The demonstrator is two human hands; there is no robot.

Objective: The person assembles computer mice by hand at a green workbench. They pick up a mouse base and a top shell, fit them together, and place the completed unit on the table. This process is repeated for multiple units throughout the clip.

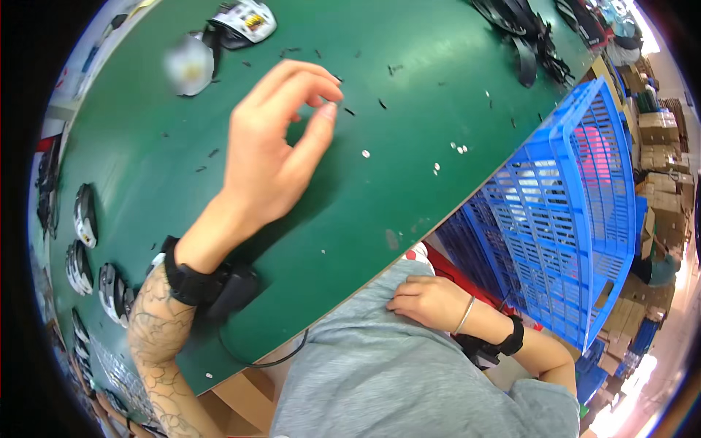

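Note:
Over the green tabletop [394,219], my left hand [274,142] is raised with its fingers curled. Thumb and index fingertip come together in a pinch; anything between them is too small to make out. Small black slivers [382,104] lie scattered around and beyond those fingertips. A small white disc [366,154] lies to the right of the hand. My right hand [431,301] rests against my grey shirt [380,358] by the table edge, fingers bent and close together, with nothing visible in them. Both wrists wear black straps, with dark box-shaped devices beside them.
Black-and-white shell-shaped pieces [248,23] lie at the far left, and similar ones [85,215] line the left side. A black strapped item [522,33] lies at the far right. Against the table's right edge stands a blue plastic crate [577,212]. Below runs a dark cable [281,359].

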